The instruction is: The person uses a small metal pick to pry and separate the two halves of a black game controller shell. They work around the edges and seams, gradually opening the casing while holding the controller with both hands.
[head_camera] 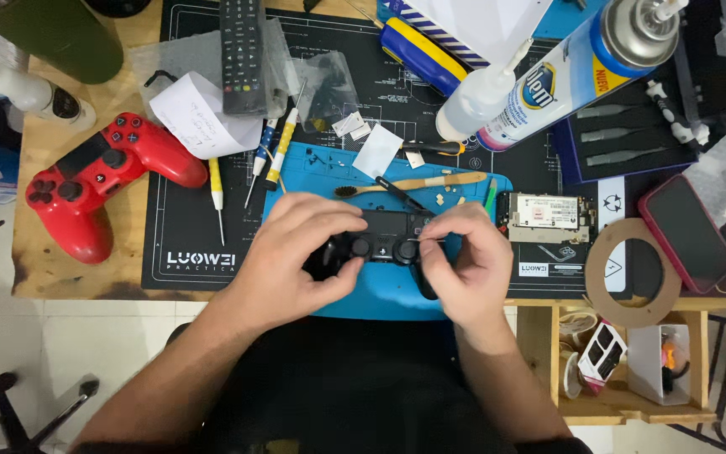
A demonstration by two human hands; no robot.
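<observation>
A black game controller (384, 240) rests on a blue silicone work mat (397, 290) at the desk's near edge. My left hand (296, 252) wraps around the controller's left grip, thumb near a stick. My right hand (464, 261) holds the right grip, its fingertips pinched at the upper right of the controller on something too small to make out. A toothbrush (413, 183) lies just beyond the controller on the blue mat.
A red controller (94, 176) lies at the left. Several screwdrivers (249, 168), a remote (242, 55), a folded paper note, a spray can (581, 63), a white squeeze bottle (481, 92), a circuit board (548, 217), a cardboard ring (632, 273) and a phone (686, 231) crowd the black mat.
</observation>
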